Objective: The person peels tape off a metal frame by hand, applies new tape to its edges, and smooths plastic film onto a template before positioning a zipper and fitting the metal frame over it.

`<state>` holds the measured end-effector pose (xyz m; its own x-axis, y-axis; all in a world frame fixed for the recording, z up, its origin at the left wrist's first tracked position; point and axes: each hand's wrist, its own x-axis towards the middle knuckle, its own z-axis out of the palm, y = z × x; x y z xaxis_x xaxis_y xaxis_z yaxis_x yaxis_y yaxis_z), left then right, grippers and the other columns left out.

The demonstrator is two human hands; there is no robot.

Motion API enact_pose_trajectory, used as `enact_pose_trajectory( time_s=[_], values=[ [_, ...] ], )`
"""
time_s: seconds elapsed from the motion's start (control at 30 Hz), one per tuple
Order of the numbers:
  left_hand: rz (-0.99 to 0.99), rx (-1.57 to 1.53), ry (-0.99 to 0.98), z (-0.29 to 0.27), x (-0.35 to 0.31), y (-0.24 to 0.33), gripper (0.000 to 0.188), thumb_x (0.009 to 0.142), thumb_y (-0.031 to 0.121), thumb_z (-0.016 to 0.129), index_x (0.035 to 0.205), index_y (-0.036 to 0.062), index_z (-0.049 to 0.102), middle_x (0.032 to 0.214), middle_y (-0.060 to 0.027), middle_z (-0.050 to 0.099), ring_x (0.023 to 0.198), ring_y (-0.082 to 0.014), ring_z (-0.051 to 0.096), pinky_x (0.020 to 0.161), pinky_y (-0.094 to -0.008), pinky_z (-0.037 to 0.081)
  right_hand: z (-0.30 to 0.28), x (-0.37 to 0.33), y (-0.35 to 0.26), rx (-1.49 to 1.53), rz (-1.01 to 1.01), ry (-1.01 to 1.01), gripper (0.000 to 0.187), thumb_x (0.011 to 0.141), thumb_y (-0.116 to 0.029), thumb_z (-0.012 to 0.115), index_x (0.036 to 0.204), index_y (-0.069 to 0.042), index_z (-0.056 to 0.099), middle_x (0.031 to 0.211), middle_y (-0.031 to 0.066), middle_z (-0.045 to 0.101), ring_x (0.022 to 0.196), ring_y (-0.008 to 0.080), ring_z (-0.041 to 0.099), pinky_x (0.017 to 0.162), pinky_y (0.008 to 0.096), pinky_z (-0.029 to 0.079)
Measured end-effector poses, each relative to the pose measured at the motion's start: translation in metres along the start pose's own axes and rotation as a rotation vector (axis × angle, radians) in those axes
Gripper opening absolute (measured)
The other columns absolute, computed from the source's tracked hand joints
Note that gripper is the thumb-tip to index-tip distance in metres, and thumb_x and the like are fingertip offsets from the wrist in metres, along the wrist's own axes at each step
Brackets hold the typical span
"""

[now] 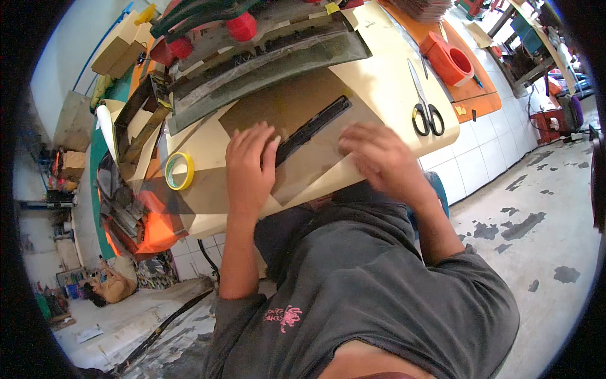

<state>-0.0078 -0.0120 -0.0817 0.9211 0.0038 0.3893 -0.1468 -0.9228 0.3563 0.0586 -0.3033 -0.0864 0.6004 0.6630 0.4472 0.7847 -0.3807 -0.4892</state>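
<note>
A long narrow black plastic strip (314,128) lies slantwise on a brownish see-through sheet (268,104) on the cream work table. My left hand (250,155) rests over the sheet at the strip's near left end, fingers stretched out, thumb beside the strip. Right of the strip, my right hand (382,155) hovers near the table's front edge with bent fingers; motion blurs them, so I cannot tell whether they hold anything. A second smoky film (208,189) lies under my left wrist. Left of that hand is a yellow tape roll (179,171).
Black-handled scissors (427,114) lie at the right, near a red tape dispenser (447,58) on an orange board (483,98). A long curved dark panel (271,77) spans the back, beside red-padded clamps (242,27). Dark scraps and an orange piece (161,224) crowd the left corner.
</note>
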Motion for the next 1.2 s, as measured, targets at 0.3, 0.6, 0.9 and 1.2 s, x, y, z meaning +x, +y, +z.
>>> enact_pose_trajectory(
  time_s=[0.3, 0.6, 0.9, 1.2],
  values=[
    [0.023, -0.078, -0.119, -0.005, -0.079, 0.048, 0.038, 0.104, 0.020, 0.065, 0.140, 0.0092, 0.069, 0.146, -0.0099, 0.068, 0.138, -0.0279, 0.061, 0.120, -0.0492, 0.036, -0.010, -0.012, 0.030, -0.173, 0.105, -0.016, 0.043, 0.093, -0.021, 0.077, 0.132, -0.004, 0.070, 0.145, 0.0128, 0.066, 0.138, 0.0345, 0.059, 0.117, 0.0489, 0.045],
    [-0.001, -0.025, -0.072, 0.002, -0.067, 0.029, 0.034, 0.108, 0.023, 0.057, 0.136, 0.0110, 0.072, 0.143, -0.0079, 0.071, 0.141, -0.0244, 0.061, 0.126, -0.0505, 0.029, -0.006, -0.012, 0.025, -0.197, 0.099, 0.033, 0.043, 0.093, -0.026, 0.078, 0.129, -0.004, 0.072, 0.141, 0.0130, 0.069, 0.135, 0.0336, 0.060, 0.116, 0.0487, 0.045],
    [-0.079, -0.012, -0.019, 0.010, -0.033, 0.000, 0.034, 0.109, 0.030, 0.056, 0.133, 0.0099, 0.071, 0.142, -0.0087, 0.071, 0.144, -0.0282, 0.057, 0.127, -0.0551, 0.028, 0.006, 0.003, 0.023, -0.157, 0.126, 0.085, 0.042, 0.092, -0.027, 0.080, 0.126, -0.002, 0.073, 0.137, 0.0134, 0.070, 0.132, 0.0347, 0.061, 0.112, 0.0476, 0.047],
    [-0.115, 0.060, 0.025, 0.018, -0.027, -0.019, 0.037, 0.110, 0.032, 0.057, 0.139, 0.0142, 0.070, 0.151, -0.0079, 0.065, 0.150, -0.0290, 0.051, 0.129, -0.0580, 0.024, 0.016, 0.022, 0.031, -0.210, 0.111, 0.024, 0.052, 0.098, -0.038, 0.073, 0.137, -0.004, 0.067, 0.151, 0.0138, 0.063, 0.143, 0.0338, 0.054, 0.121, 0.0486, 0.039]
  ],
)
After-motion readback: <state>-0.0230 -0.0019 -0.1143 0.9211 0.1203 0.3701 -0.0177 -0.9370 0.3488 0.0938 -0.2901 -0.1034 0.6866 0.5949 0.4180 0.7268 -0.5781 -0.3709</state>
